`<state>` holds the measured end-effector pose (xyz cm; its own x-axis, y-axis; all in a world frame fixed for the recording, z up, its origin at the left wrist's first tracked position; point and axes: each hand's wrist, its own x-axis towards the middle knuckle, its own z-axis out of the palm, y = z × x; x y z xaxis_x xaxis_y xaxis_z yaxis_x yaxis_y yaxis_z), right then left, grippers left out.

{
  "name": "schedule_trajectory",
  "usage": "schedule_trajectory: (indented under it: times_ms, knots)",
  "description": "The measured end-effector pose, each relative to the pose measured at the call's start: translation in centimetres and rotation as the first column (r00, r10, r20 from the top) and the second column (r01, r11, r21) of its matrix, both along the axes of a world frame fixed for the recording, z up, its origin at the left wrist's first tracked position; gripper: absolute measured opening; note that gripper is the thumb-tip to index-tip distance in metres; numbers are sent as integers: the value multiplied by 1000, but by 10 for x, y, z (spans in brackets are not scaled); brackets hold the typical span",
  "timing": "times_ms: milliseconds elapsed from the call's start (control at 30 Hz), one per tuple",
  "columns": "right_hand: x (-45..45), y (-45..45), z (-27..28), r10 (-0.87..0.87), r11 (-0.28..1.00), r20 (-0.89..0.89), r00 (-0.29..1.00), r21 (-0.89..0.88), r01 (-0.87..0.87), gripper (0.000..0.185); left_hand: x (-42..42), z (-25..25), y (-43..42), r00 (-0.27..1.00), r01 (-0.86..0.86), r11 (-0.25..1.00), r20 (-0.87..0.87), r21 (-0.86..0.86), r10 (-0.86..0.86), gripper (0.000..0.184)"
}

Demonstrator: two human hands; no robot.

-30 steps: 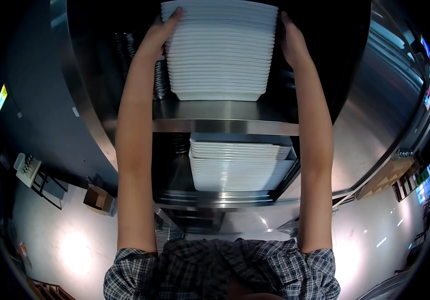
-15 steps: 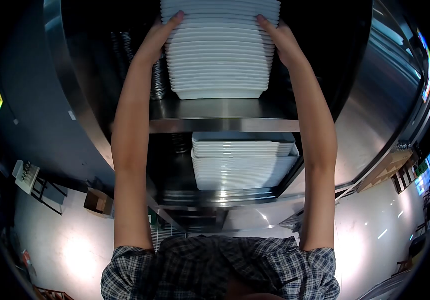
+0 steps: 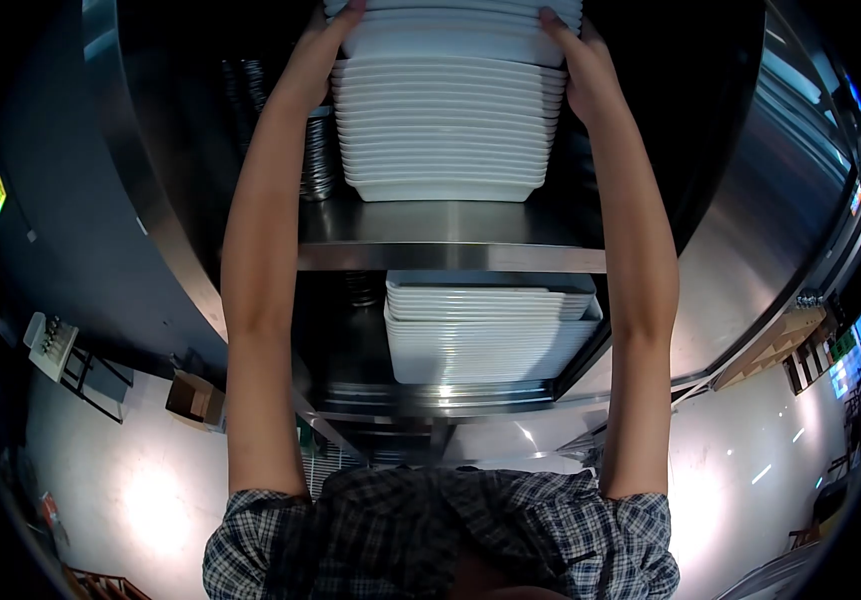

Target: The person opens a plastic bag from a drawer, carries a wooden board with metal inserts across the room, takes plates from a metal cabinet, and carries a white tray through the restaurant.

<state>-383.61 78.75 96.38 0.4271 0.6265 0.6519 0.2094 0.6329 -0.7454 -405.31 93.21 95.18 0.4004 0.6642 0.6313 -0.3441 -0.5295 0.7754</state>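
Observation:
High in the head view, my left hand point(image 3: 322, 52) and my right hand point(image 3: 587, 72) grip a short stack of white rectangular dishes point(image 3: 448, 36) from both sides. My thumbs press on the near side, while most of the other fingers are hidden behind the dishes. Directly beneath is a taller stack of similar white dishes point(image 3: 445, 130), standing on a stainless steel shelf point(image 3: 430, 225). A gap shows between the held dishes and this stack's top edge. The upper part of the held dishes runs out of the frame.
More white dishes point(image 3: 490, 345) are stacked on the shelf below. Piled round metal items point(image 3: 317, 155) stand left of the tall stack. Steel panels point(image 3: 760, 240) flank the shelving. A cardboard box point(image 3: 195, 398) and a small table point(image 3: 55, 350) stand on the left.
My two hands have raised the upper dishes off the tall stack, opening a gap. The lower dishes remain on the shelf. The camera view has shifted slightly.

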Motion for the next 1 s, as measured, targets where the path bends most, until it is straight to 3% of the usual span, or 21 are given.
schedule_trajectory:
  times_ms: [333,367,567,1000]
  knots:
    - [-6,-17,9,70,980,99,993,181,-88,52,-11,9,-8,990,97,961,76,258,-121,73]
    - [5,-15,2,-93,991,205,974,112,72,75,-12,7,-12,990,79,964,93,254,-106,73]
    - [-15,-49,-1,-101,975,217,971,215,53,68,-25,5,-43,993,1,969,115,249,-30,72]
    - [-30,-117,-17,-38,952,221,975,306,-32,64,-40,-11,-115,972,57,961,205,271,-116,63]
